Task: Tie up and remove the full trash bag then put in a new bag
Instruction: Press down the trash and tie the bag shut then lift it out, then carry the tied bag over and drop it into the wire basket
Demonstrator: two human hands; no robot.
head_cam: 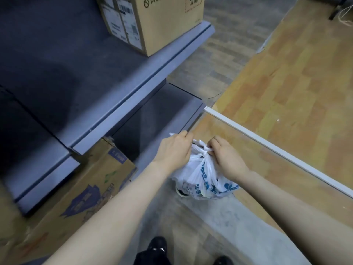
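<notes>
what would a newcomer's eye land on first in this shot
Both hands meet at centre frame over a white trash bag with blue print: the left hand pulls one handle strip outward while the right hand pinches the gathered knot. After that, the grey shelving on the left draws the eye, with a cardboard box on top and another box on the floor below it.
</notes>
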